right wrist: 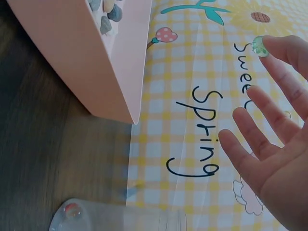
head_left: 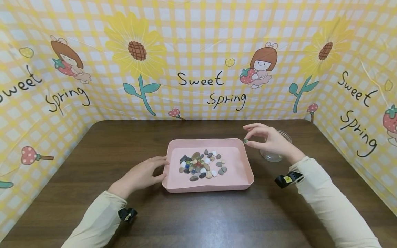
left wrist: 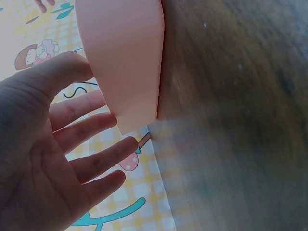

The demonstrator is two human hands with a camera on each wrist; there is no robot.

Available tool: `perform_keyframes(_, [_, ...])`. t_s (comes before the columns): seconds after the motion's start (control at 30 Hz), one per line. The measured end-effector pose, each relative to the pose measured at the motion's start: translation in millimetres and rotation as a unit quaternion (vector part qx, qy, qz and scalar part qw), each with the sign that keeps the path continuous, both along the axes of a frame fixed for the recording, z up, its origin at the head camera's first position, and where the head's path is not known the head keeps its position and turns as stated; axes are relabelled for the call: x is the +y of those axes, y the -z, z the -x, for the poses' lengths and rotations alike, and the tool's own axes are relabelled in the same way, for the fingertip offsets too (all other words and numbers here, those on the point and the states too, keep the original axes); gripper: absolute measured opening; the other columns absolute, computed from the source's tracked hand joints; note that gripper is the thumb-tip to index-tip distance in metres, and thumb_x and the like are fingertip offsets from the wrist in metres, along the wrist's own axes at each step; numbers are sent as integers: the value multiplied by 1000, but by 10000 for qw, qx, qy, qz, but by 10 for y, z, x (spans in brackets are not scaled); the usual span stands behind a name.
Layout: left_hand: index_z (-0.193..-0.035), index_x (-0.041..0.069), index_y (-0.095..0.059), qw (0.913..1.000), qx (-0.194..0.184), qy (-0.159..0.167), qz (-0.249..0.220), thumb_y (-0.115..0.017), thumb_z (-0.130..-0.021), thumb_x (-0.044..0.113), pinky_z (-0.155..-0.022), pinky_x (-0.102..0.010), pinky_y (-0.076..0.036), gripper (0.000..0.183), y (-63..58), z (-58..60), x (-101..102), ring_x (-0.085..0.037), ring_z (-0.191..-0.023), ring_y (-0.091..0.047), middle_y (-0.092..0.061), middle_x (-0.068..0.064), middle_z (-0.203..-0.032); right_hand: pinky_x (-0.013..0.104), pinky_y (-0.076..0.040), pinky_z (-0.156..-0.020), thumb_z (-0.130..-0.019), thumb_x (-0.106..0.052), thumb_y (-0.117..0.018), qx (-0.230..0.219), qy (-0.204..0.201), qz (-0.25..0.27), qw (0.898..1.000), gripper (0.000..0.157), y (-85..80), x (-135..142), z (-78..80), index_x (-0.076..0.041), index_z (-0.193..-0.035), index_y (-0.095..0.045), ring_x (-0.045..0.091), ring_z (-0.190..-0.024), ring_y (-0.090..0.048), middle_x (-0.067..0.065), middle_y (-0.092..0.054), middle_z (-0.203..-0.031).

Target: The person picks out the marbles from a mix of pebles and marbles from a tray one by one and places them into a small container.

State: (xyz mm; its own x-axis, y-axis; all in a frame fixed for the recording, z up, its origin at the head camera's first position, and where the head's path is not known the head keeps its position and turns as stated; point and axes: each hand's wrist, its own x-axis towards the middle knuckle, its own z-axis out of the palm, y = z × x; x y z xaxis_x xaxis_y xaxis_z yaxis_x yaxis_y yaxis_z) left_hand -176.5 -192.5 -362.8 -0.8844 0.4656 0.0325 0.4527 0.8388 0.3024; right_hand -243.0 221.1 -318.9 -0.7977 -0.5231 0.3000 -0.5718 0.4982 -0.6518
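At the left, light steadying contact seems best, since a hard push could slide the pink tray (head_left: 204, 188) and jostle its pebbles (head_left: 221, 164); the left hand (head_left: 141, 175), its fingers spread and fairly straight, touches the tray's left rim. To the right, a small, even pinch should suit something so smooth and round: the right hand (head_left: 269, 139) holds a green glass marble (right wrist: 260, 46) between thumb and index fingertips, other fingers extended, near the tray's far right corner and beside the clear jar (head_left: 272, 157).
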Motion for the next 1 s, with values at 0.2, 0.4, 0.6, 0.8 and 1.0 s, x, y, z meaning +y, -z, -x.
perform_keyframes(0.2, [-123,3,-59,10000,-20,-27,-12,-61,-88,24,-102,-51,-41,41,0,-8,-4,-35,-124,-50,-53,-17,-134,53,-40,-102,-85,-10,-67,-122,150,224,9996,13,35,98,-29,-6,-97,-67,-11,-113,-45,11,-53,-131])
perform_keyframes(0.4, [-123,3,-59,10000,-11,-9,-3,-61,-88,25,-102,-51,-42,42,-1,-9,-3,-35,-124,-50,-53,-17,-134,18,-41,-101,-85,-11,-66,9,478,302,9984,12,70,190,-55,-8,-97,-67,-12,-111,-46,9,-54,-127])
perform_keyframes(0.6, [-123,3,-59,10000,-15,2,-33,-61,-88,24,-102,-50,-42,41,-6,-7,-7,-34,-124,-51,-54,-17,-134,6,-39,-92,-85,-12,-66,178,792,472,9956,12,89,262,-58,-7,-96,-68,-7,-107,-50,11,-56,-124])
perform_keyframes(0.8, [-123,3,-59,10000,-5,55,-30,-61,-88,24,-102,-50,-42,41,-6,-3,-10,-35,-124,-50,-54,-18,-134,11,-45,-92,-85,-10,-66,250,953,723,9925,13,112,332,-47,-4,-97,-67,-7,-103,-53,-12,-55,-116])
perform_keyframes(1.0, [-122,3,-59,10000,17,63,-16,-60,-88,24,-102,-50,-42,40,-3,0,-9,-35,-123,-51,-55,-18,-133,9,-45,-92,-85,-6,-65,248,956,1094,9891,16,145,416,-15,3,-98,-65,-8,-99,-56,-19,-55,-113])
